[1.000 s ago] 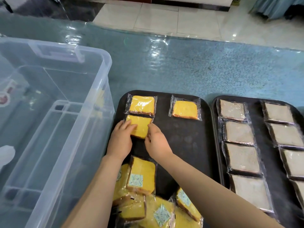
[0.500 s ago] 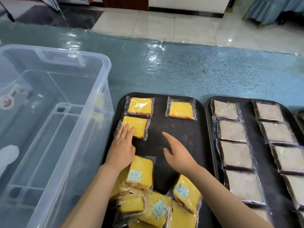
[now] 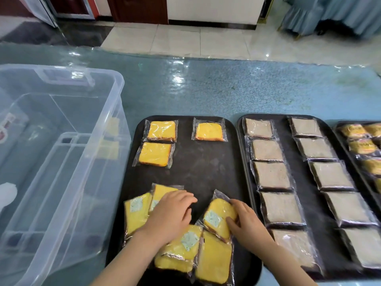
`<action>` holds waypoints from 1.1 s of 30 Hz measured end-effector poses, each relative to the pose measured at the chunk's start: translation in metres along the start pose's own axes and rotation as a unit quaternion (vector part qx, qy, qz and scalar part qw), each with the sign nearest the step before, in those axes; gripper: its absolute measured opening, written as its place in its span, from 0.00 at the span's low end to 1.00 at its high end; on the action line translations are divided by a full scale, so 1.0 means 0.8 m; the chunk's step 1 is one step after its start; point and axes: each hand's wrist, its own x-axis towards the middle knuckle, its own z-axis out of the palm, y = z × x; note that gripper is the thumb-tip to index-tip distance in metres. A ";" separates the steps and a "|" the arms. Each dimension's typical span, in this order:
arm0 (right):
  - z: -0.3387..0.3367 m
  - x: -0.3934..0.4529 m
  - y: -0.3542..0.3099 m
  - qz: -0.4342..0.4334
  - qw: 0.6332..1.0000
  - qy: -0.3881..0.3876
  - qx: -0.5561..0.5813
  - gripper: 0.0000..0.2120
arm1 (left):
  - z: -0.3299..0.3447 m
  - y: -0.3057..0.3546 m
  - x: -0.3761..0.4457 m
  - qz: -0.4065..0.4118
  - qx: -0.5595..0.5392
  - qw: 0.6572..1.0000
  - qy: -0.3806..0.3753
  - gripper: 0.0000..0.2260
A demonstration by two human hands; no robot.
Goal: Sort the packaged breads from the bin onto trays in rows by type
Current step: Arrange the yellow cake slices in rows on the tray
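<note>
On the black tray [image 3: 202, 172] three wrapped yellow cake slices lie flat: two in a left column [image 3: 161, 131] [image 3: 154, 153] and one further right [image 3: 209, 132]. A loose pile of yellow slices [image 3: 214, 256] sits at the tray's near end. My left hand [image 3: 171, 215] rests palm-down on a slice at the pile's top left [image 3: 162, 191]. My right hand [image 3: 245, 221] grips a tilted yellow slice with a pale label [image 3: 218, 215] by its right edge. The clear plastic bin [image 3: 61, 153] stands to the left.
A second black tray [image 3: 296, 162] to the right holds two columns of wrapped pale brown bread slices. A third tray [image 3: 362, 145] at the far right edge carries small yellow packets. The table has a glossy blue cover; tiled floor lies beyond.
Both hands have drawn back from the second slice of the left column to the pile at the tray's near end. My right hand has taken hold of a labelled slice.
</note>
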 end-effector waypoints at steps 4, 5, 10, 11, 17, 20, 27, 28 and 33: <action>0.009 -0.008 0.003 0.001 1.000 0.025 0.003 0.27 | 0.021 0.034 -0.004 0.002 0.074 0.992 -0.099 0.27; 0.011 -0.009 0.003 0.005 0.999 0.032 0.002 0.27 | 0.026 0.037 -0.004 0.002 0.099 0.989 -0.108 0.29; 0.018 -0.016 0.003 0.034 0.998 0.054 0.005 0.27 | 0.042 0.042 -0.009 0.018 0.143 0.985 -0.095 0.34; 0.018 -0.018 0.003 0.041 0.997 0.059 0.008 0.27 | 0.045 0.041 -0.010 0.026 0.137 0.985 -0.104 0.37; 0.017 -0.027 0.006 0.064 0.994 0.068 0.049 0.19 | 0.056 0.039 -0.015 0.094 0.101 0.987 -0.080 0.33; 0.013 -0.031 0.008 0.076 0.991 0.072 0.083 0.17 | 0.059 0.041 -0.016 0.095 0.056 0.992 -0.057 0.22; -0.013 -0.032 0.015 0.102 0.929 0.138 0.329 0.08 | 0.040 0.046 -0.014 -0.010 -0.184 0.983 -0.018 0.12; -0.018 -0.030 0.014 0.095 0.906 0.134 0.390 0.08 | 0.035 0.047 -0.010 -0.040 -0.239 0.970 -0.017 0.10; -0.037 -0.010 -0.001 0.029 0.852 0.117 0.509 0.15 | 0.016 0.041 0.023 -0.159 -0.452 0.877 0.026 0.07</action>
